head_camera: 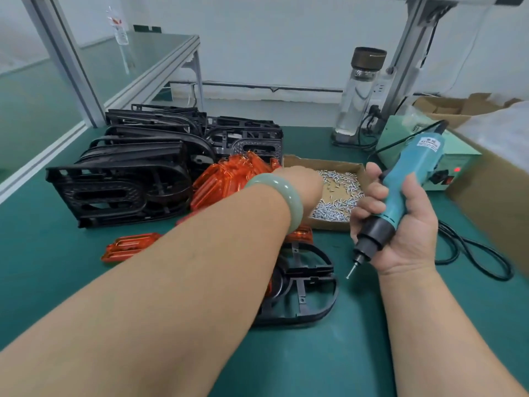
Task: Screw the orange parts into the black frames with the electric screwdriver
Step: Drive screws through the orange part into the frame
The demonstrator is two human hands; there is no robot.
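— Under my left forearm, flat on the green bench (357,353), lies the black plastic frame (309,285), with a clear orange plastic part (300,234) showing at its far end.

— And your hands?

— My left hand (303,181) is beyond the frame, over the small silver screws (335,207) in the shallow cardboard box (323,163). Its fingers are blurred, so I can't tell whether they've pinched one. My right hand (400,224) is wrapped round the blue electric screwdriver (406,179), bit hanging just right of the frame.

— How to do it well?

— I'd take one screw only, stand it straight in its hole, then meet it squarely with the bit before triggering.
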